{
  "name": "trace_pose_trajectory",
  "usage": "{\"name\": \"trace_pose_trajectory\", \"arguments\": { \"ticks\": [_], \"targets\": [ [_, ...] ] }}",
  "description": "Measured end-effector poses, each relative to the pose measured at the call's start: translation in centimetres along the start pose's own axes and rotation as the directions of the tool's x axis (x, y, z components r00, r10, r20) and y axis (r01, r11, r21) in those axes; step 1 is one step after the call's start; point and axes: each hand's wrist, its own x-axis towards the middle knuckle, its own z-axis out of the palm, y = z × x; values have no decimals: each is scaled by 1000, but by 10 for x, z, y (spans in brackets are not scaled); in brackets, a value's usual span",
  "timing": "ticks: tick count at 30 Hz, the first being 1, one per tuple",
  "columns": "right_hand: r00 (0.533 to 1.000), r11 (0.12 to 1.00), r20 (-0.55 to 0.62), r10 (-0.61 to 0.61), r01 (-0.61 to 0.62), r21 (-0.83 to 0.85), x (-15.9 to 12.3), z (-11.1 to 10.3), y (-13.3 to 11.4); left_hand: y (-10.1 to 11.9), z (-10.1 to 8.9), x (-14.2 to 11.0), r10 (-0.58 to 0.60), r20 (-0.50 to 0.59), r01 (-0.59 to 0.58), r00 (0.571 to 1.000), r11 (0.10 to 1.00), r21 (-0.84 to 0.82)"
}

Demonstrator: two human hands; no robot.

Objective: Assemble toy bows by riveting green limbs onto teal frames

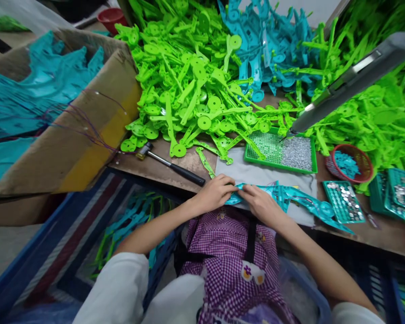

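A long blue plastic part [290, 194] lies across a grey cloth at the table's front edge. My left hand [216, 192] grips its left end, the fingers pinched together. Close beside it, my right hand [259, 202] holds the same part from the other side, with thumb and fingers closed on it. Whatever small piece may be between my fingertips is hidden. Just beyond my hands sits a green tray [280, 167] of small silvery metal pieces. A hammer [175, 167] with a black handle rests to the left of my left hand.
Bright green plastic arms [189, 85] are heaped across the back, with blue parts [266, 49] among them. A cardboard box [97, 103] of blue parts stands left. To the right are a red basket [367, 166] and a teal tray [344, 204]. A grey tool [354, 81] slants overhead.
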Motion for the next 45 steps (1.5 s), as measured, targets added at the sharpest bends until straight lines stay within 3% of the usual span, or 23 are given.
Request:
{"name": "trace_pose_trajectory", "arguments": {
  "ticks": [4, 8, 11, 14, 18, 24, 32, 36, 39, 45],
  "targets": [
    [999, 988, -46, 23, -16, 155, -6, 2, 7, -7, 0, 2, -34, 56, 32, 998, 999, 28],
    [974, 916, -105, 199, -147, 374, -6, 3, 12, -7, -5, 5, -29, 118, 21, 993, 997, 74],
    [942, 822, -37, 334, -272, 500, 2, 0, 16, -5, -6, 6, -18, 145, -1, 989, 992, 126],
    [926, 762, 20, 377, -322, 562, 10, -6, 20, -4, -6, 6, -20, 161, -6, 987, 987, 160],
    [934, 779, 41, 355, -320, 539, 17, -12, 22, -2, -8, 6, -36, 165, 4, 986, 981, 191],
    [940, 894, 82, 332, -341, 291, 23, -16, 18, 2, -7, 7, -5, 192, -59, 981, 943, 327],
    [867, 790, 23, 498, -464, 400, -4, -20, 30, 4, -8, 6, -15, 193, -53, 981, 938, 342],
    [854, 773, 20, 519, -480, 414, -14, -21, 40, 3, -7, 5, -19, 182, -43, 983, 943, 329],
    [839, 778, 3, 544, -506, 373, -17, -17, 46, 4, -7, 6, -26, 185, -37, 982, 945, 326],
    [801, 761, 95, 591, -592, 264, -8, -15, 48, 5, -9, 7, -39, 211, -34, 977, 943, 332]
  ]
}}
